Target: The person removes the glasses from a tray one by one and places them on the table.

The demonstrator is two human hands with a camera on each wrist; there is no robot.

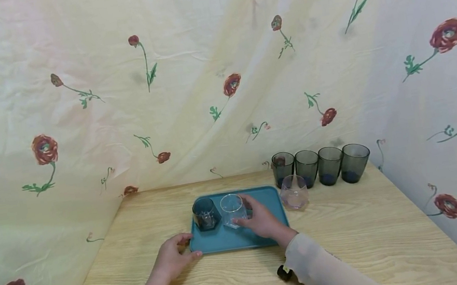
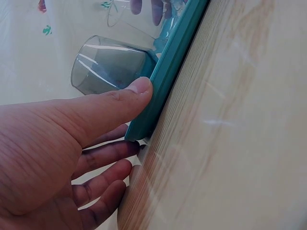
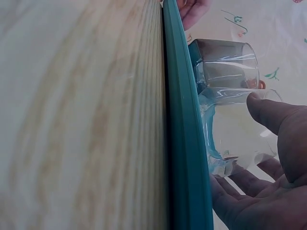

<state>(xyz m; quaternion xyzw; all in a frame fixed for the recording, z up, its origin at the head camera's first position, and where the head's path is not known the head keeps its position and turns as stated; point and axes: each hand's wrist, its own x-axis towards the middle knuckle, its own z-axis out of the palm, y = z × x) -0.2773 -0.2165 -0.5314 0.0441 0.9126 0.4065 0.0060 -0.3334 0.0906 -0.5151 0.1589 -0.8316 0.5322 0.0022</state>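
A clear glass with a gold-toned rim [image 1: 231, 204] stands upright on a teal tray [image 1: 243, 243]. My right hand [image 1: 261, 218] holds this glass from its right side; in the right wrist view the thumb [image 3: 268, 110] lies along one side and the fingers curve round the other. Just left of it, a dark grey-blue faceted glass [image 1: 205, 214] stands on the tray. At the tray's front left corner my left hand [image 1: 172, 260] grips the edge. The left wrist view shows that thumb [image 2: 136, 91] on the rim, with the other fingers around the corner.
A pinkish clear glass [image 1: 294, 194] stands on the wooden table [image 1: 356, 241] right beside the tray. Behind it, several tall dark grey glasses [image 1: 308, 169] form a row at the back right. A flower-printed cloth [image 1: 183, 71] hangs behind the table and along both sides.
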